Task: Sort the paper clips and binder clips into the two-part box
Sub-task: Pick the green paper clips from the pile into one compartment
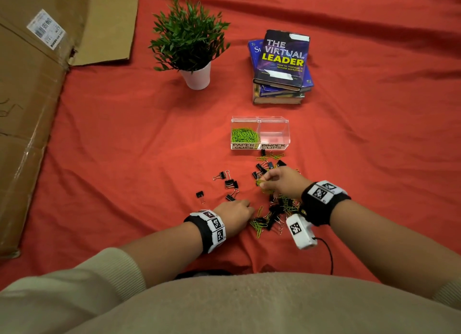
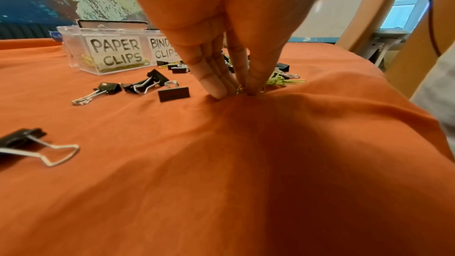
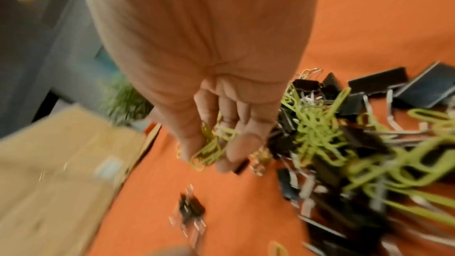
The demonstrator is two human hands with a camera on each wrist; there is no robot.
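A clear two-part box (image 1: 259, 120) stands on the red cloth. Its left part, labelled PAPER CLIPS (image 2: 115, 52), holds green paper clips (image 1: 244, 135); the right part, labelled BINDER CLIPS, looks empty. In front of it lies a mixed pile of green paper clips and black binder clips (image 1: 277, 209). Several binder clips (image 1: 230, 183) lie scattered to the left. My left hand (image 1: 245, 207) (image 2: 237, 91) points down at the pile's near edge, thumb and fingers pinching a paper clip against the cloth. My right hand (image 1: 264, 181) (image 3: 216, 155) hovers over the pile and grips a bunch of green paper clips (image 3: 209, 151).
A potted plant (image 1: 189, 42) and a stack of books (image 1: 282, 67) stand behind the box. A large cardboard box (image 1: 30, 96) fills the left side. The cloth (image 2: 246, 163) bunches up under my left fingers. One binder clip (image 2: 27, 143) lies near my left wrist.
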